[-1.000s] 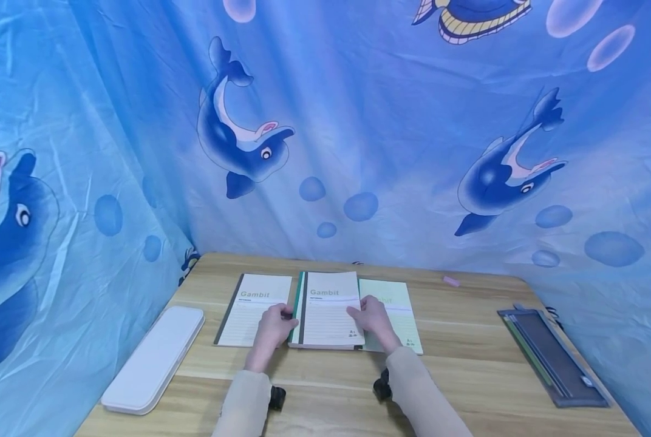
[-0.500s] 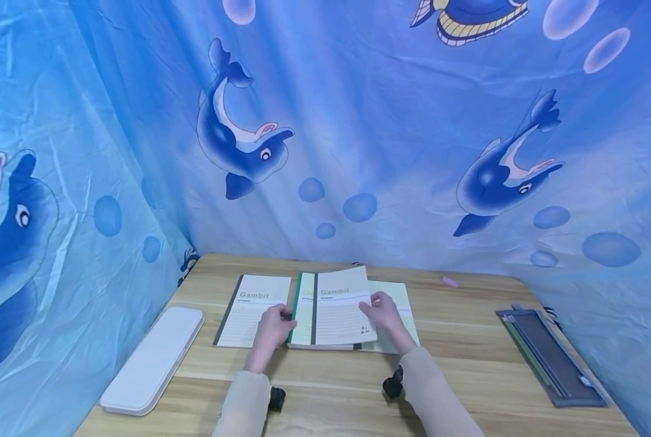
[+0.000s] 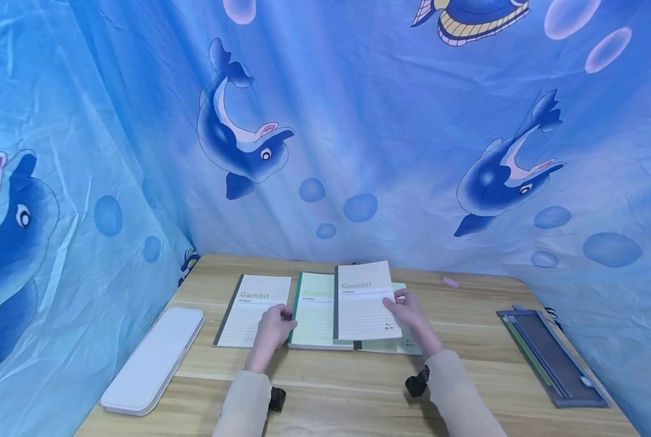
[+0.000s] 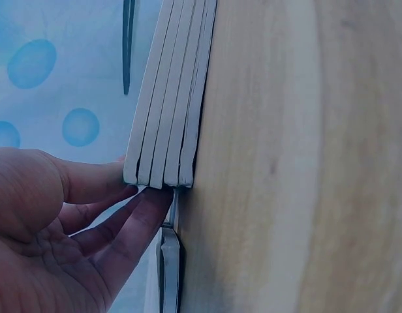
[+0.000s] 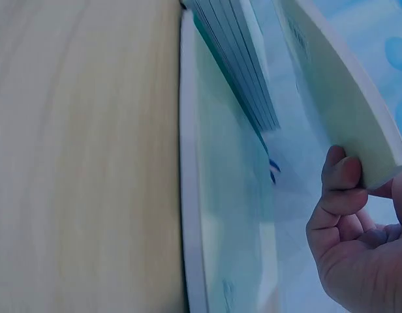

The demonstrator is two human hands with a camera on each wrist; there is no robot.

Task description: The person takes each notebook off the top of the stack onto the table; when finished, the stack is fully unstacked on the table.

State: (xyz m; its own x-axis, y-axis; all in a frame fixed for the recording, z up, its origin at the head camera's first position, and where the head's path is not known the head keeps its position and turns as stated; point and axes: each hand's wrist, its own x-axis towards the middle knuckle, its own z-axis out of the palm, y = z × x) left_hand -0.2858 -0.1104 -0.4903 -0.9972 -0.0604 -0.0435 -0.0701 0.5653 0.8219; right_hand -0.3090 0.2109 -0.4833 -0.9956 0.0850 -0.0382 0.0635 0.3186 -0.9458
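Note:
My right hand (image 3: 410,312) pinches the right edge of a white Gambit notebook (image 3: 365,315) with a dark spine. This notebook is raised and tilted above the others; the right wrist view shows thumb and fingers on either side of its edge. Below it lies a stack of notebooks (image 4: 168,98) in the middle, topped by a pale green notebook (image 3: 314,321) with a green spine. My left hand (image 3: 273,328) rests its thumb and fingers against the stack's spine side, fingers relaxed. Another pale green notebook (image 5: 227,176) lies right of the stack, partly covered by the raised one.
A white notebook (image 3: 249,303) lies left of the stack, partly under my left hand. At the table's left is a white case (image 3: 153,361). A dark mesh pouch (image 3: 549,358) lies at the right, a pink eraser-like piece (image 3: 450,282) at the back. Dolphin-print cloth hangs behind.
My right hand has lifted the white notebook off the middle stack and carried it rightward, uncovering the pale green notebook beneath. The left hand has stayed at the stack's spine side.

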